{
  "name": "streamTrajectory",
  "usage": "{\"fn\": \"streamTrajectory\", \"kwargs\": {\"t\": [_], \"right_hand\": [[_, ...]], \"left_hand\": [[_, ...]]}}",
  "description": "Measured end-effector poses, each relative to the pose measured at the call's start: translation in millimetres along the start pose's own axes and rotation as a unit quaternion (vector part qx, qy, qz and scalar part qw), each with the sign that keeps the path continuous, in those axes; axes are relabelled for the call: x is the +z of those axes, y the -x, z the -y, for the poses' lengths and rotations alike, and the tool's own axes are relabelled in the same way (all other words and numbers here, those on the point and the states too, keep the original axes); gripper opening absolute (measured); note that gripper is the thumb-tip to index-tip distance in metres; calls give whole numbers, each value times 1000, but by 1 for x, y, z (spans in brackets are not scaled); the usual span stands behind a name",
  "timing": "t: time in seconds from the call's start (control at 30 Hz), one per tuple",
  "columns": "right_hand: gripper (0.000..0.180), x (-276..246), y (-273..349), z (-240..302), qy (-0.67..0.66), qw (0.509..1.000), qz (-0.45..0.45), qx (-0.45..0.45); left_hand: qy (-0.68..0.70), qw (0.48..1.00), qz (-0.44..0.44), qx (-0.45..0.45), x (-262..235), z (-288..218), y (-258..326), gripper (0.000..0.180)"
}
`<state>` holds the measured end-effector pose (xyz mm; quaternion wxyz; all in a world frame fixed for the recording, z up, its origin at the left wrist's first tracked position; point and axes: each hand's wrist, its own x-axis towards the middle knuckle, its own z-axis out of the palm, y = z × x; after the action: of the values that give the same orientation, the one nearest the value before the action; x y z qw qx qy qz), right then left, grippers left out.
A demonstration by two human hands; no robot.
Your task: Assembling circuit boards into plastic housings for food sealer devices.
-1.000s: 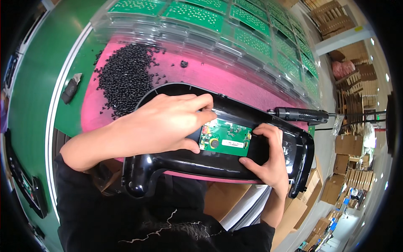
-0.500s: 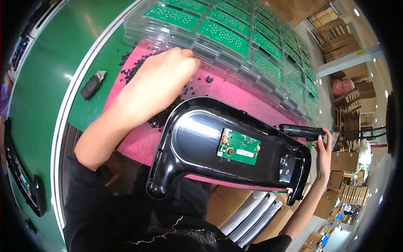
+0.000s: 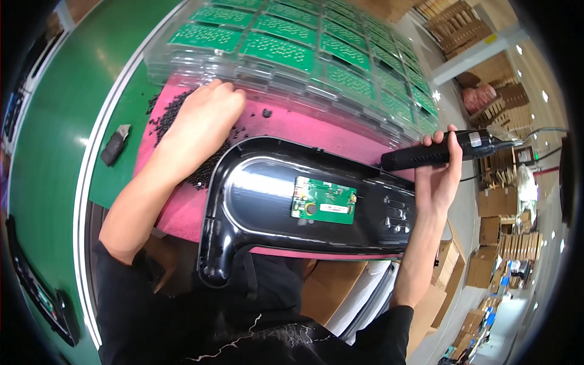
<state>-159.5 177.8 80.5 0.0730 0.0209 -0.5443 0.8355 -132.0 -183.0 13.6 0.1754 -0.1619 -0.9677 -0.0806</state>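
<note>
The left hand [image 3: 204, 118] lies flat, fingers bent down into the pile of small black screws [image 3: 176, 125]. The right hand [image 3: 439, 173] grips the black electric screwdriver [image 3: 447, 149]. Pick just 1 screw for the green circuit board [image 3: 323, 201] on the black housing [image 3: 304, 204].

black screws [image 3: 182, 131] heaped, black screwdriver [image 3: 447, 150] level

Pink mat [image 3: 304, 125] between screw pile [image 3: 182, 131] and stacked board trays [image 3: 292, 58] passable; black housing [image 3: 304, 207] blocks near edge
</note>
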Motion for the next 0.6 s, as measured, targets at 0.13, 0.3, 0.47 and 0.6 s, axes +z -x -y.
{"fn": "streamTrajectory", "kwargs": {"t": [0.13,0.3,0.47,0.6], "right_hand": [[29,27,18,4,-151,975,139,-83],[30,66,45,0,-274,938,208,-49],[30,68,58,-15,-286,936,199,-36],[30,66,60,-16,-275,935,219,-49]], "left_hand": [[44,999,12,-13,-11,-7,-5,10],[442,893,-30,82,-30,-57,-6,8],[486,858,-54,157,-26,-83,-1,18],[484,859,-57,154,-25,-84,1,20]]}}
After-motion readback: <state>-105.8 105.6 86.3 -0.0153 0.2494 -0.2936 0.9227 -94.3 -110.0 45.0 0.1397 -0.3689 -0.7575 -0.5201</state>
